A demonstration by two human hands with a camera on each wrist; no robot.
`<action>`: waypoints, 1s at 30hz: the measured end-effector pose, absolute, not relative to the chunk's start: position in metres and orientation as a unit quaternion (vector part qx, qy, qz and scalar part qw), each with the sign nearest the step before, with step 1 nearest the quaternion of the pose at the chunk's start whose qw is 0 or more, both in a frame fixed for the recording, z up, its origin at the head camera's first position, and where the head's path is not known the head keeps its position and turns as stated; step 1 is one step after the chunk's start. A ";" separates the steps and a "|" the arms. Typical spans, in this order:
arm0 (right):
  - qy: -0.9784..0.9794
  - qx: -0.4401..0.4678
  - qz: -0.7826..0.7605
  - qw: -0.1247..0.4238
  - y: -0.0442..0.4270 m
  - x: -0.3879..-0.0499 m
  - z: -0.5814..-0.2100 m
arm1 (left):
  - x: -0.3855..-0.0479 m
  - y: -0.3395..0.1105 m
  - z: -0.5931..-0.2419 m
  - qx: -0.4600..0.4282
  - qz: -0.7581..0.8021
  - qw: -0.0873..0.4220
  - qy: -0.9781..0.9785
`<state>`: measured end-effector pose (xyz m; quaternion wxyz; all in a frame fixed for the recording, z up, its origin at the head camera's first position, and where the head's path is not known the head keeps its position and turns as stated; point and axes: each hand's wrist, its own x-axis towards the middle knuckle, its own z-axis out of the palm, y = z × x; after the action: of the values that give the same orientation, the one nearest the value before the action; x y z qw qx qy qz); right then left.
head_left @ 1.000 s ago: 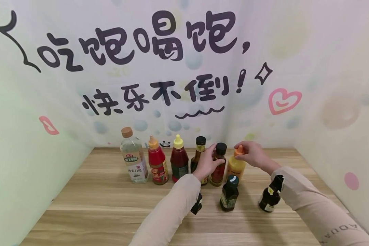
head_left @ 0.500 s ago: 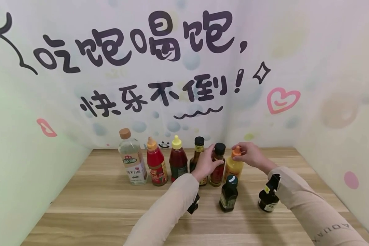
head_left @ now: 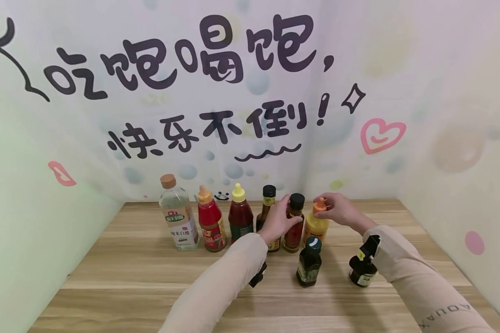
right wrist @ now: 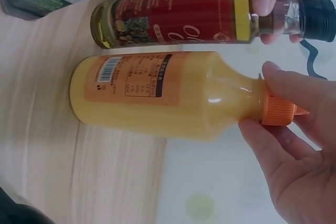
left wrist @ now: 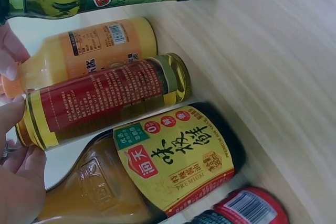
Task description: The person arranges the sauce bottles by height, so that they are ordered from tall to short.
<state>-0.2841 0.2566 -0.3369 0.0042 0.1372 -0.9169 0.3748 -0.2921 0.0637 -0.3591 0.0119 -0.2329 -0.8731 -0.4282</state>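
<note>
My left hand (head_left: 278, 225) grips the neck of a red-labelled oil bottle (head_left: 293, 236) with a black cap. Right beside it, my right hand (head_left: 342, 210) pinches the orange cap of a yellow sauce squeeze bottle (right wrist: 194, 87). Both bottles stand upright on the wooden table (head_left: 150, 282), close together. To the left of the oil bottle is a soy sauce bottle (left wrist: 176, 163) with a yellow label, partly hidden by my left hand in the head view. A green olive oil bottle (head_left: 309, 269) stands in front of the pair.
Leftward in the back row stand a dark red squeeze bottle (head_left: 240, 217) with a yellow cap, a red squeeze bottle (head_left: 212, 226) and a clear white vinegar bottle (head_left: 179, 222). A small dark bottle (head_left: 362, 273) sits under my right wrist. A printed cloth (head_left: 216, 101) hangs behind.
The head view has shifted slightly, so everything sits a little further left in it. Both hands keep their holds, and the bottles stay in place.
</note>
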 end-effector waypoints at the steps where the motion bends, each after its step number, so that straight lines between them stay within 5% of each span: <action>1: -0.916 0.136 0.376 0.001 0.257 -0.284 -0.337 | -0.292 0.064 -0.358 -0.232 -0.428 0.008 -0.874; 18: -0.912 0.136 0.385 -0.031 0.263 -0.279 -0.325 | -0.289 0.063 -0.356 -0.243 -0.432 -0.005 -0.869; 30: -0.915 0.140 0.378 -0.015 0.294 -0.258 -0.302 | -0.278 0.058 -0.357 -0.286 -0.459 0.041 -0.840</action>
<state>-0.2578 0.2940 -0.3022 -0.0154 0.1398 -0.9152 0.3777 -0.2782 0.0577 -0.3566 0.0410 -0.2859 -0.8399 -0.4595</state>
